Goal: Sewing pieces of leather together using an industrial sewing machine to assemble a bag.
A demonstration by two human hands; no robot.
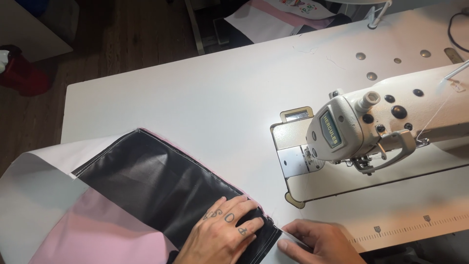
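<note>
A sewn piece of black fabric (156,176) joined to pink (93,230) and white (34,190) panels lies on the white sewing table (195,98), hanging over its left edge. My left hand (224,230) rests flat on the black fabric near its right corner, fingers spread. My right hand (317,242) lies on the table just right of that corner, its fingertips touching the fabric's edge; whether it pinches the edge I cannot tell. The white industrial sewing machine (371,122) stands to the upper right, needle area above its metal plate (293,161).
A ruler strip (415,227) runs along the table's front right edge. Metal discs (371,76) dot the tabletop behind the machine. A red object (19,73) sits on the wooden floor at left. More pink and white fabric (273,17) lies beyond the table.
</note>
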